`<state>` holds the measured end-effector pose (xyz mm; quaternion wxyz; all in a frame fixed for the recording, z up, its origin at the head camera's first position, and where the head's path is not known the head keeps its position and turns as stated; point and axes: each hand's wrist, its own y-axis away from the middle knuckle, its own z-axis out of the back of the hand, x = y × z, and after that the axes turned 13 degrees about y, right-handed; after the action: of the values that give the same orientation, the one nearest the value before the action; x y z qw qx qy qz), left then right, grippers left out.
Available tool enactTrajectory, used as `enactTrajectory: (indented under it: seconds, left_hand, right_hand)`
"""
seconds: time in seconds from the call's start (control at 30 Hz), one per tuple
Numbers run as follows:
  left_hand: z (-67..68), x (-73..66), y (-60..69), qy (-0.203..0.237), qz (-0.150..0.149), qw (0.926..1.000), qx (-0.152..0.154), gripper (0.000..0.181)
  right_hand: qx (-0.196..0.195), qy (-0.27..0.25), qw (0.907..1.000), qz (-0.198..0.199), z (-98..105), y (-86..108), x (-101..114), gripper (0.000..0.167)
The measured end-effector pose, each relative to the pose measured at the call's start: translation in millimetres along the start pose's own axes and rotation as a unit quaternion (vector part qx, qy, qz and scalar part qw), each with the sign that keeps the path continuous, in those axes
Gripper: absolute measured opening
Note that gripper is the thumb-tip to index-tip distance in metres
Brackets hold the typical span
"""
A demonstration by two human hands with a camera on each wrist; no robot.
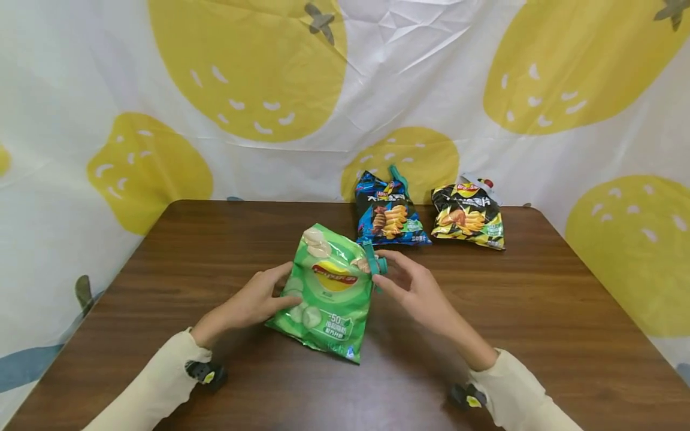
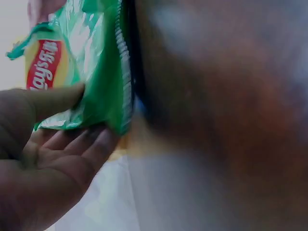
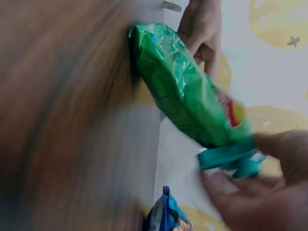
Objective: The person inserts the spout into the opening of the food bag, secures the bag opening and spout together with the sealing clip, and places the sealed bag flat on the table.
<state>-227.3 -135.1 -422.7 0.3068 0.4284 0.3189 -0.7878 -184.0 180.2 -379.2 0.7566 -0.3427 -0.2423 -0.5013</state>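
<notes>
A green bag of potato chips (image 1: 329, 299) tilts above the brown table in the head view. My left hand (image 1: 260, 299) holds its left side, thumb across the front and fingers behind, as the left wrist view also shows. At the bag's upper right edge sits a teal bag clip (image 1: 370, 256) with a round knob on its outer side. My right hand (image 1: 417, 287) pinches this clip between thumb and fingers. In the right wrist view the teal clip (image 3: 226, 156) spans the narrowed end of the bag, blurred.
Behind stand a blue chip bag (image 1: 385, 218) with a teal clip (image 1: 398, 176) at its top and a black-and-yellow chip bag (image 1: 468, 218) with a whitish piece behind it. A lemon-patterned cloth (image 1: 259, 173) hangs along the wooden table's (image 1: 539, 299) far edge.
</notes>
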Motion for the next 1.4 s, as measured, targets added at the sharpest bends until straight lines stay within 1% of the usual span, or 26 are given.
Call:
enactTrajectory:
  seconds: [0.07, 0.13, 0.17, 0.2, 0.23, 0.27, 0.33, 0.4, 0.43, 0.5, 0.57, 0.63, 0.7, 0.83, 0.97, 1.07, 1.17, 1.3, 1.4]
  left_hand:
    - [-2.1, -1.7, 2.1, -0.004, -0.011, 0.9998, -0.019, 0.042]
    - [-3.5, -3.4, 4.4, -0.008, -0.017, 0.9989, -0.042, 0.038]
    - [-3.6, -4.3, 5.6, -0.011, -0.022, 0.9982, -0.055, 0.039]
    - [-3.3, -5.0, 6.3, -0.011, -0.024, 0.9974, -0.067, 0.040]
    - [-2.6, -6.0, 6.7, -0.008, -0.024, 0.9967, -0.077, 0.041]
    - [-1.6, -6.4, 6.8, 0.001, -0.020, 0.9962, -0.085, 0.043]
    - [1.8, -6.3, 6.3, 0.031, -0.014, 0.9952, -0.092, 0.046]
    - [5.6, -6.2, 3.8, 0.074, -0.002, 0.9928, -0.094, 0.048]
    - [7.8, -6.4, 1.2, 0.092, 0.002, 0.9913, -0.094, 0.048]
    - [13.3, -7.4, -6.2, 0.118, 0.007, 0.9880, -0.099, 0.050]
    - [20.4, -10.1, -17.0, 0.124, 0.007, 0.9858, -0.112, 0.050]
    - [29.2, -12.8, -30.8, 0.118, 0.004, 0.9847, -0.129, 0.050]
    - [38.3, -14.4, -46.5, 0.112, 0.004, 0.9829, -0.146, 0.049]
    - [54.1, -11.4, -75.4, 0.089, 0.023, 0.9799, -0.177, 0.048]
    - [63.0, -0.8, -95.3, 0.074, 0.051, 0.9766, -0.195, 0.051]
    - [65.2, 8.4, -103.4, 0.074, 0.071, 0.9750, -0.197, 0.052]
    - [65.9, 16.9, -105.5, 0.074, 0.084, 0.9743, -0.196, 0.052]
    - [64.8, 26.6, -104.8, 0.079, 0.098, 0.9720, -0.199, 0.052]
    - [62.2, 33.2, -105.9, 0.085, 0.108, 0.9694, -0.203, 0.051]
  right_hand:
    - [0.011, 0.037, 0.9980, -0.051, -2.0, 7.2, -0.2, 0.049]
    - [0.018, 0.061, 0.9934, -0.095, -6.6, 15.9, 1.7, 0.050]
    - [0.022, 0.067, 0.9914, -0.111, -9.5, 20.3, 3.7, 0.047]
    - [0.030, 0.056, 0.9910, -0.118, -13.3, 24.3, 5.8, 0.044]
    - [0.041, 0.059, 0.9913, -0.110, -16.9, 27.6, 7.7, 0.041]
    - [0.052, 0.061, 0.9923, -0.094, -20.4, 29.7, 10.1, 0.039]
    - [0.071, 0.065, 0.9941, -0.050, -27.1, 30.5, 14.4, 0.037]
    - [0.089, 0.057, 0.9944, -0.002, -32.9, 26.0, 18.3, 0.037]
    - [0.093, 0.063, 0.9935, 0.021, -34.0, 22.4, 19.8, 0.040]
    - [0.082, 0.081, 0.9921, 0.051, -35.0, 11.8, 21.8, 0.048]
    - [0.069, 0.096, 0.9908, 0.066, -33.8, -3.2, 23.1, 0.055]
    - [0.054, 0.110, 0.9896, 0.076, -31.7, -22.3, 22.9, 0.059]
    - [0.043, 0.124, 0.9885, 0.075, -30.1, -43.9, 22.1, 0.061]
    - [0.041, 0.147, 0.9865, 0.058, -30.8, -85.8, 18.6, 0.062]
    - [0.050, 0.160, 0.9855, 0.026, -36.9, -115.9, 12.6, 0.063]
    - [0.056, 0.168, 0.9842, 0.006, -43.1, -129.6, 7.0, 0.062]
    - [0.068, 0.169, 0.9832, -0.011, -49.6, -137.1, 4.6, 0.062]
    - [0.084, 0.162, 0.9828, -0.028, -57.8, -141.4, 3.9, 0.062]
    - [0.082, 0.163, 0.9826, -0.034, -62.4, -141.8, 2.7, 0.061]
